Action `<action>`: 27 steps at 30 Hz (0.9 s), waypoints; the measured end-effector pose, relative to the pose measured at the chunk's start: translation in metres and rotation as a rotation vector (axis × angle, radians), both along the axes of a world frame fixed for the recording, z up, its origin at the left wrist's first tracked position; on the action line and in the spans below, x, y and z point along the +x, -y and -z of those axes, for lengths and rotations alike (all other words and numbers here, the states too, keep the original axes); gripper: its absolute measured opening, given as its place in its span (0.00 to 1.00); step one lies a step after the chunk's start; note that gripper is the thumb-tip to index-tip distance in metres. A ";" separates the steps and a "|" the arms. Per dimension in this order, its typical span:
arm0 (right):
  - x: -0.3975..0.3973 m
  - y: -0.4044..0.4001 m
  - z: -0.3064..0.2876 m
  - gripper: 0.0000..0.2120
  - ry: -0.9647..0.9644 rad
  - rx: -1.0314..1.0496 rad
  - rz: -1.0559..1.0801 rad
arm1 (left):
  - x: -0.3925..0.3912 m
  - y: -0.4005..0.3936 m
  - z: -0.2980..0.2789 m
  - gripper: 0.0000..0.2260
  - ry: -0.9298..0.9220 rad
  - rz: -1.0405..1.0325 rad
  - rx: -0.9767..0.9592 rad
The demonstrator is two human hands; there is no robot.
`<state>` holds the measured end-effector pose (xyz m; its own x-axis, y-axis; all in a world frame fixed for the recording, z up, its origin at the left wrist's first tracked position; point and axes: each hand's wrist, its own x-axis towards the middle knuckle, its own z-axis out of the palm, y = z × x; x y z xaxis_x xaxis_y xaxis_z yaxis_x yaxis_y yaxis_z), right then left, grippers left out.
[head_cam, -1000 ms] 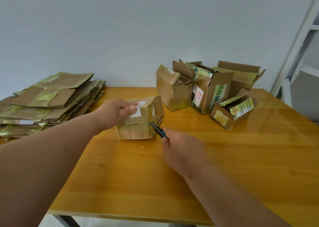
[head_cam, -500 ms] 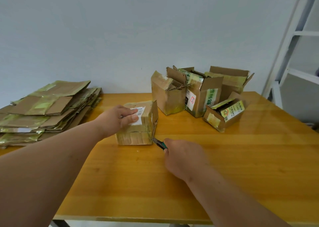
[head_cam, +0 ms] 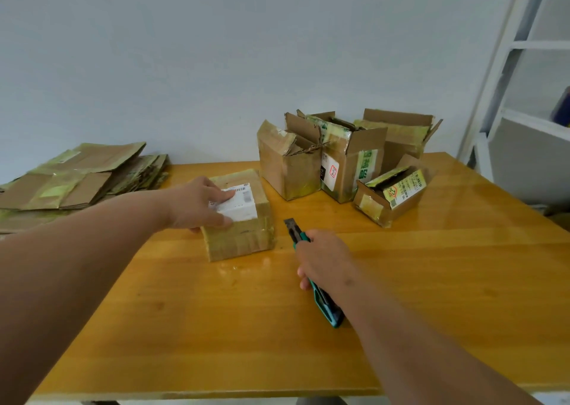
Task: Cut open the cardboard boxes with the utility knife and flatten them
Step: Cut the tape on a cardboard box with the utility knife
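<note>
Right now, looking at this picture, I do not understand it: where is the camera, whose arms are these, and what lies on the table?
The camera sits on a person's head, looking forward and down, so the two arms are that person's own. The left hand rests on a taped cardboard box, steadying it. The right hand grips a green utility knife, blade pointing away, beside the box without touching it. On the wooden table also stand opened boxes at the back, and a pile of flattened boxes on the left.
</note>
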<state>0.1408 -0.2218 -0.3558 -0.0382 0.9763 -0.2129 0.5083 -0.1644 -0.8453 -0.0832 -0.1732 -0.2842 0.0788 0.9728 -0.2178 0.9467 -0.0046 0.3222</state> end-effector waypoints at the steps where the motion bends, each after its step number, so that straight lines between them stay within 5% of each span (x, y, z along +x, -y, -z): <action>1: -0.002 0.000 -0.002 0.14 0.020 -0.012 -0.014 | 0.000 0.001 -0.001 0.31 -0.107 0.015 0.036; 5: -0.010 -0.005 0.001 0.20 0.098 -0.038 -0.009 | 0.007 0.002 -0.008 0.39 -0.524 0.078 0.187; 8: -0.011 -0.008 0.001 0.18 -0.063 -0.014 0.048 | 0.007 -0.003 -0.010 0.44 -0.468 0.080 0.144; 12: -0.018 -0.014 -0.001 0.39 0.047 -0.058 -0.017 | -0.002 -0.009 -0.011 0.44 -0.242 0.065 -0.101; 16: -0.023 -0.014 -0.006 0.32 -0.030 -0.098 -0.022 | -0.009 -0.011 -0.010 0.46 -0.232 0.072 -0.151; 21: -0.023 -0.015 -0.007 0.29 -0.118 -0.092 0.032 | -0.010 -0.004 -0.011 0.62 -0.317 0.157 -0.080; 27: -0.032 -0.014 -0.008 0.25 -0.266 -0.144 0.098 | -0.009 -0.005 -0.003 0.57 -0.368 0.173 0.009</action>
